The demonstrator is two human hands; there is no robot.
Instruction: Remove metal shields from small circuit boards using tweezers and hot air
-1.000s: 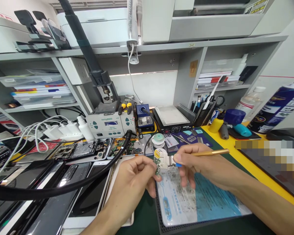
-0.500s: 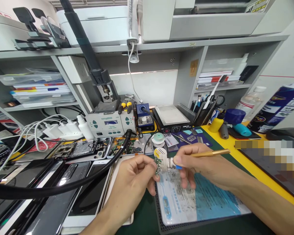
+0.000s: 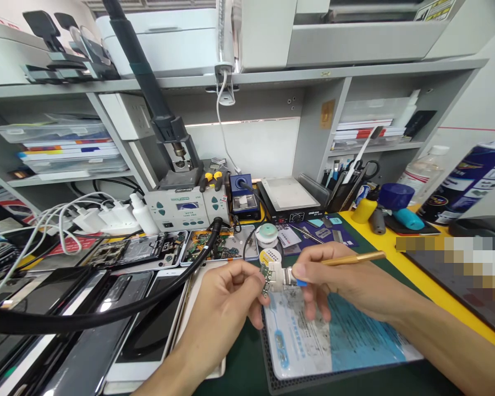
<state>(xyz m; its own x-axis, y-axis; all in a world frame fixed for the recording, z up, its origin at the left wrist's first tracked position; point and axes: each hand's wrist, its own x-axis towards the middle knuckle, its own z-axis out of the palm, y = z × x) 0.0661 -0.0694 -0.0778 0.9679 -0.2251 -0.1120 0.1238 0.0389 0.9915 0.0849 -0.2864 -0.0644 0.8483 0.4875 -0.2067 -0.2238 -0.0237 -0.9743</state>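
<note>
**Small board pinched, brass tool at its edge**

Left hand (image 3: 223, 308) has its fingers closed around a small board (image 3: 272, 275), pinching it by the left end and holding it up off the desk. Right hand (image 3: 338, 280) is closed on a brass tool (image 3: 350, 257), pen-style, with the blue tip (image 3: 300, 282) right at the board's right edge, touching or as good as touching; it's too small to tell which.

What's changed over the last second? Very little. Both hands sit almost where they were, the board has dipped a touch and the tool's tip is at the same edge of it. My read: this is fine, steady work on one spot of the board, not a move between places.

Directly beneath both hands lies a blue-and-white mat (image 3: 334, 341), bare under the board. Just beyond the board, past the fingertips, sits a round yellow-and-white tin (image 3: 270, 255), and a little further out a solder reel (image 3: 266, 233).

Out to the left of the left hand, a thick black hose (image 3: 107, 316) sweeps across a row of phones (image 3: 127, 308) lying face up, with opened phones (image 3: 148, 250) behind them. Further back stands a grey station (image 3: 185, 208) with white chargers (image 3: 99, 220) to its left, and a hotplate (image 3: 289, 198) beyond the right hand's fingers.

To the right of the right hand, the yellow desk (image 3: 396, 258) edge runs away, with a tool cup (image 3: 346, 190) and a blue can (image 3: 470, 176) well apart from the action.
</note>
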